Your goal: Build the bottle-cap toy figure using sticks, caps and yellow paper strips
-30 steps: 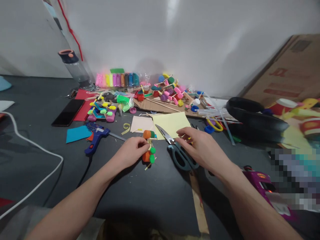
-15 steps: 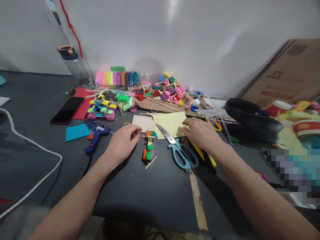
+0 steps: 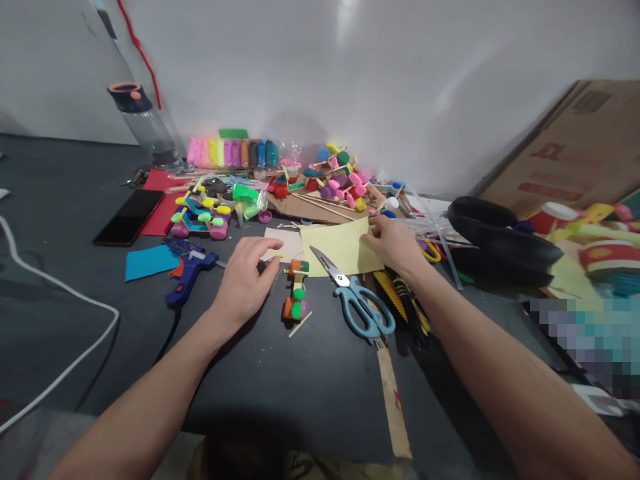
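The sheet of pale yellow paper [image 3: 325, 235] lies in front of me, and my right hand [image 3: 393, 243] pinches it near its upper right corner. My left hand [image 3: 247, 277] hovers beside a pale pink piece of paper [image 3: 287, 241], thumb and fingers apart with nothing plainly between them. Between my hands sits a small clay-and-stick model [image 3: 299, 287] with orange, green and pink parts. Scissors [image 3: 357, 300] with blue-grey handles rest partly on the yellow sheet, blades pointing away to the left. A short thin stick [image 3: 300, 324] lies near the model.
A blue glue gun [image 3: 190, 272], blue paper [image 3: 153, 262] and a phone [image 3: 129, 217] lie left. Clay models [image 3: 200, 217] and clay packs [image 3: 233, 153] stand behind. Under my right forearm is a utility knife [image 3: 413, 313]; a wooden strip [image 3: 393, 400] lies nearer me.
My right hand has moved slightly up and left onto the yellow paper's corner and closed on it. My left thumb and fingers have spread a little. The view has shifted slightly.
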Available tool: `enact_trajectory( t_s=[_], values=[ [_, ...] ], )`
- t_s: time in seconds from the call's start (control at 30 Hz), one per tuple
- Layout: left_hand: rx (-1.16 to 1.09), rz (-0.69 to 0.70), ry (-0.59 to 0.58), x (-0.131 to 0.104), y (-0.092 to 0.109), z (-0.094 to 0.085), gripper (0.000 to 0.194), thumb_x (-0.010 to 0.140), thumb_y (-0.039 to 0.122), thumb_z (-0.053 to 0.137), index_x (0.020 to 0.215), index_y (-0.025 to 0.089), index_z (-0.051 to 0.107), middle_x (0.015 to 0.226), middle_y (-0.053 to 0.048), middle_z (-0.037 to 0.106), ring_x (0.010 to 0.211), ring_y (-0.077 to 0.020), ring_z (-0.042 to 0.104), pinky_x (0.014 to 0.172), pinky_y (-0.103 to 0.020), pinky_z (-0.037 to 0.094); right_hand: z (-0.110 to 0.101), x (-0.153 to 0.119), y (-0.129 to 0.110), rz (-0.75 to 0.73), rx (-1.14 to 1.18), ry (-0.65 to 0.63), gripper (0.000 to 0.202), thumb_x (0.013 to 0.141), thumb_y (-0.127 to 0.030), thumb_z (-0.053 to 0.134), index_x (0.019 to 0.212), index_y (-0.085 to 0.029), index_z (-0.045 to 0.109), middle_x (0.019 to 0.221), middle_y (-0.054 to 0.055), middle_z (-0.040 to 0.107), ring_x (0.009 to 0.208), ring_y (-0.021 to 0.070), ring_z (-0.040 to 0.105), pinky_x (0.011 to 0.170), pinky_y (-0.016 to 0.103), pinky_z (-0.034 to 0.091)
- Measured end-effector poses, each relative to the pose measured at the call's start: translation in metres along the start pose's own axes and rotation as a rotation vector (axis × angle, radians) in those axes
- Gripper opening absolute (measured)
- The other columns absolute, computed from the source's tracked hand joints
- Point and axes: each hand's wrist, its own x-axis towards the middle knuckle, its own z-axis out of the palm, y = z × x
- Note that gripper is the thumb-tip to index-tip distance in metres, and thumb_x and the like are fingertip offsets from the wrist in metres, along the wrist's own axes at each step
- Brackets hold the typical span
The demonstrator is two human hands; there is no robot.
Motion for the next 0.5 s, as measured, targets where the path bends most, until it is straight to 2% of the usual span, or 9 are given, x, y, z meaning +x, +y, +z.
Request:
enact_trajectory(
  t_s=[0.1, 0.17, 0.23, 0.3, 0.37, 0.5],
  values=[
    [-0.058, -0.025, 0.052, 0.000, 0.003, -0.001, 0.020, 0.090, 0.016, 0.057, 0.105, 0.019, 0.070, 0.109, -0.008, 0.074, 0.110, -0.0248, 0.063, 0.099, -0.039, 0.047, -0.011, -0.002, -0.001, -0.033, 0.208, 0.115, 0.020, 0.094, -0.033, 0.067, 0.101, -0.015, 0.068, 0.098, 0.003, 0.070, 0.087, 0.0188, 0.068, 0.079, 0.037, 0.057],
    [-0.108, -0.050, 0.085, 0.000, 0.004, -0.002, 0.018, 0.090, 0.017, 0.059, 0.104, 0.020, 0.070, 0.109, -0.007, 0.073, 0.109, -0.0243, 0.063, 0.099, -0.039, 0.046, -0.022, -0.006, -0.004, -0.056, 0.369, 0.256, 0.012, 0.089, -0.027, 0.067, 0.081, -0.018, 0.066, 0.077, 0.000, 0.066, 0.075, 0.0177, 0.063, 0.073, 0.033, 0.052],
    [-0.175, -0.086, 0.111, -0.001, 0.006, -0.002, 0.017, 0.091, 0.019, 0.060, 0.104, 0.020, 0.070, 0.108, -0.007, 0.072, 0.107, -0.0237, 0.063, 0.097, -0.037, 0.046, -0.032, -0.013, -0.009, -0.070, 0.550, 0.417, 0.009, 0.087, -0.026, 0.063, 0.080, -0.021, 0.063, 0.076, 0.000, 0.064, 0.074, 0.0175, 0.060, 0.070, 0.032, 0.049],
    [-0.269, -0.127, 0.111, -0.003, 0.009, -0.003, 0.018, 0.092, 0.024, 0.063, 0.107, 0.019, 0.070, 0.107, -0.007, 0.072, 0.101, -0.0225, 0.064, 0.092, -0.036, 0.048, -0.039, -0.023, -0.018, -0.086, 0.750, 0.511, 0.007, 0.089, -0.031, 0.058, 0.088, -0.024, 0.060, 0.085, 0.000, 0.067, 0.075, 0.0167, 0.061, 0.067, 0.031, 0.050],
    [-0.389, -0.162, 0.063, -0.006, 0.014, -0.004, 0.021, 0.092, 0.031, 0.065, 0.109, 0.019, 0.071, 0.102, -0.007, 0.073, 0.094, -0.0211, 0.067, 0.087, -0.033, 0.051, -0.037, -0.036, -0.030, -0.098, 0.926, 0.455, 0.009, 0.086, -0.034, 0.060, 0.090, -0.026, 0.060, 0.082, 0.000, 0.068, 0.066, 0.0159, 0.061, 0.058, 0.029, 0.051],
    [-0.627, -0.202, -0.133, -0.013, 0.029, -0.003, 0.032, 0.088, 0.041, 0.071, 0.109, 0.018, 0.074, 0.096, -0.008, 0.076, 0.085, -0.0207, 0.071, 0.077, -0.031, 0.057, -0.012, -0.070, -0.063, -0.152, 1.142, 0.157, 0.019, 0.084, -0.038, 0.062, 0.093, -0.022, 0.066, 0.085, 0.003, 0.075, 0.062, 0.0162, 0.068, 0.057, 0.030, 0.057]
  ],
)
